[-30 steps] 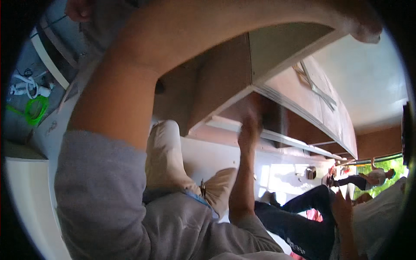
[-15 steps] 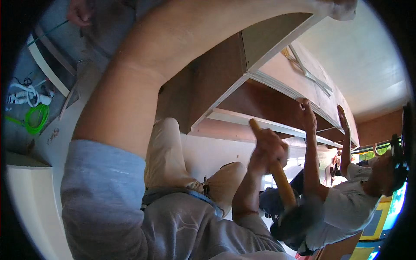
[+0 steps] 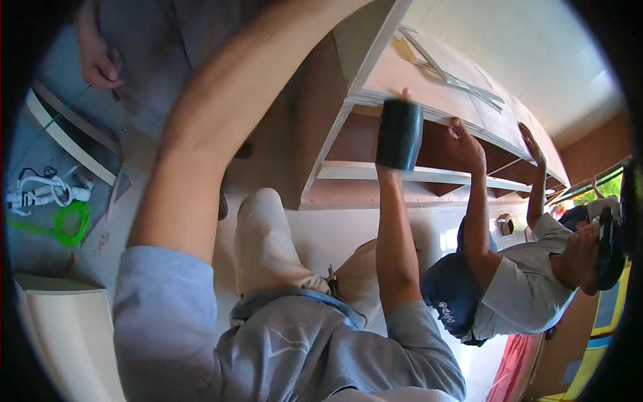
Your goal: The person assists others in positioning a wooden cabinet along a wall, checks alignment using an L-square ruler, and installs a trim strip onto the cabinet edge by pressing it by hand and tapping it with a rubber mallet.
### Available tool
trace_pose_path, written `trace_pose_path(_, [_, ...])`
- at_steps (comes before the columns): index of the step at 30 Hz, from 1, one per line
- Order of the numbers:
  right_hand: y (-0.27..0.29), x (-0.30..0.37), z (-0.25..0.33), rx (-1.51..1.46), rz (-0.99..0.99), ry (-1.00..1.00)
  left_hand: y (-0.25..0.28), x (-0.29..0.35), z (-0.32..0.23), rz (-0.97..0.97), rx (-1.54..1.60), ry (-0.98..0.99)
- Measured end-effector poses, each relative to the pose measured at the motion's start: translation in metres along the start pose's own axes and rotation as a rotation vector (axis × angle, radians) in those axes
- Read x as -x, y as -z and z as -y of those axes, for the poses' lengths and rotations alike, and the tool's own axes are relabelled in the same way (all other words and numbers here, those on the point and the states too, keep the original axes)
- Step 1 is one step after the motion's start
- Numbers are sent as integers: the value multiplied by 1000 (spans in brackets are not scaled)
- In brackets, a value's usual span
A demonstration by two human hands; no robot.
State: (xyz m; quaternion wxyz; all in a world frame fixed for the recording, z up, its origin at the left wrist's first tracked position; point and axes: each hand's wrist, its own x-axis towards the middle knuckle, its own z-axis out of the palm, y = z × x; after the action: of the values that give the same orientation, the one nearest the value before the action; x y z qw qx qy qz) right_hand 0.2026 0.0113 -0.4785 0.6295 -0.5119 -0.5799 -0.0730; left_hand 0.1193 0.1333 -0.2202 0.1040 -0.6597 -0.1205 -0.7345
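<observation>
A mallet with a black cylindrical head (image 3: 400, 135) is raised in front of the cabinet's front edge. My right forearm (image 3: 396, 234) rises behind it, and the head hides most of that hand, which is closed on the mallet. My left arm (image 3: 221, 127) stretches up past the cabinet's near corner; its hand lies beyond the upper edge of the picture. The large brown wooden cabinet (image 3: 318, 110) has pale edge strips (image 3: 429, 115) and open compartments. Whether the mallet touches the edge, I cannot tell.
At the right, a person in a grey shirt (image 3: 526, 295) holds both hands against the cabinet edge. Loose pale strips (image 3: 462, 84) lie on its upper panel. Another person's hand (image 3: 100, 67) shows top left. White and green hoses (image 3: 70, 223) lie on the floor near a white panel (image 3: 70, 335).
My right hand has swung the mallet upward from beside my body to the cabinet edge. My left hand has gone out of the picture at the top.
</observation>
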Motion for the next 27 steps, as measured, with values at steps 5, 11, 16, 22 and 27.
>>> trace_pose_path(5, [0,-1,-40,146,-96,254,76,204,-8,422,199,297])
trace_pose_path(11, [1,-8,-34,23,-129,222,81,237,-32,432,180,617])
trace_pose_path(16, [9,0,-47,-1,21,-23,80,243,-24,454,490,745])
trace_pose_path(22, [6,-7,-35,43,-34,121,87,246,-15,526,454,661])
trace_pose_path(27, [18,0,-39,-13,-142,209,85,238,-28,587,469,725])
